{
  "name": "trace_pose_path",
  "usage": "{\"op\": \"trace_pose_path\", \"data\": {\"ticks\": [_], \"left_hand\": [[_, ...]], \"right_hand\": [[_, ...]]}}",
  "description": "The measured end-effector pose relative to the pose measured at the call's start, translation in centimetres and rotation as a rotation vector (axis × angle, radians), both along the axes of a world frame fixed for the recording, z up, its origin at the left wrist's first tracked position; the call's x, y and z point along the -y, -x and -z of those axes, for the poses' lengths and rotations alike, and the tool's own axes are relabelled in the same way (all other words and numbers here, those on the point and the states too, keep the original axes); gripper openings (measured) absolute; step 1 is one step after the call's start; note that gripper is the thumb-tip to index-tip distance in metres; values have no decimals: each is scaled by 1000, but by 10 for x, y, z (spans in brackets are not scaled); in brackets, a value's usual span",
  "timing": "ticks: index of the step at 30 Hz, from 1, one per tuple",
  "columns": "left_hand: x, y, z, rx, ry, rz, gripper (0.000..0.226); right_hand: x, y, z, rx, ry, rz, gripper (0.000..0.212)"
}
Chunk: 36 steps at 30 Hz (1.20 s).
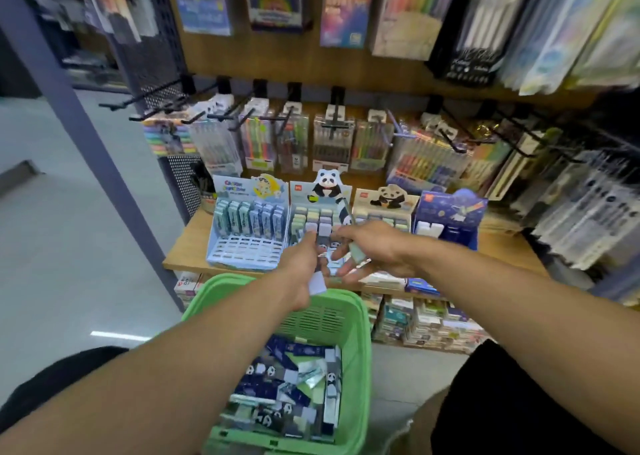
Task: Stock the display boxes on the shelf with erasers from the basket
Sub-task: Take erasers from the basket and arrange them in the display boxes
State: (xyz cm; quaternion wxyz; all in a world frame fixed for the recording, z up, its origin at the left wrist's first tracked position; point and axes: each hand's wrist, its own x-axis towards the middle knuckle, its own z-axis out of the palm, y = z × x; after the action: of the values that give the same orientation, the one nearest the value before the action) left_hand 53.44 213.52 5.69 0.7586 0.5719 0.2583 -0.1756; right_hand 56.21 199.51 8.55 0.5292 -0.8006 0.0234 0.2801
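Observation:
A green basket (358, 337) sits below my arms, holding several loose erasers (287, 385) in dark blue, panda and pale sleeves. On the wooden shelf (187, 250) stand several display boxes. My left hand (301, 264) grips a white eraser (317, 283) in front of the panda display box (320, 209). My right hand (367, 250) pinches a pale green eraser (356, 252) right beside it, over the same box. That box's front rows are hidden behind both hands.
A light blue display box (246, 226) stands at the left, half filled. A beige panda box (384, 209) and a dark blue box (450, 219) stand to the right. Pen packs hang on hooks (332, 136) above. Boxed stock (426, 323) fills the lower shelf.

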Motion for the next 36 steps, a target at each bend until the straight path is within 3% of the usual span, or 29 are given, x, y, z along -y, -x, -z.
{"op": "trace_pose_path", "data": {"ticks": [6,13,17,20,25,36], "left_hand": [[-44,-30,-14,1,-224,180,46],[-25,-38,8,-125,4,307,44],[-14,-48,15,-121,68,284,39],[-20,-56,24,-132,78,223,39],[-33,-65,37,-169,58,150,37],[-35,-73,39,-195,60,197,37]], "right_hand": [[53,-45,10,174,420,-117,34],[51,-73,56,-12,598,-196,21],[35,-92,70,121,690,-275,27],[23,-101,73,290,678,-177,13],[11,-111,84,449,607,36,16],[3,-112,86,560,707,-148,25]]}}
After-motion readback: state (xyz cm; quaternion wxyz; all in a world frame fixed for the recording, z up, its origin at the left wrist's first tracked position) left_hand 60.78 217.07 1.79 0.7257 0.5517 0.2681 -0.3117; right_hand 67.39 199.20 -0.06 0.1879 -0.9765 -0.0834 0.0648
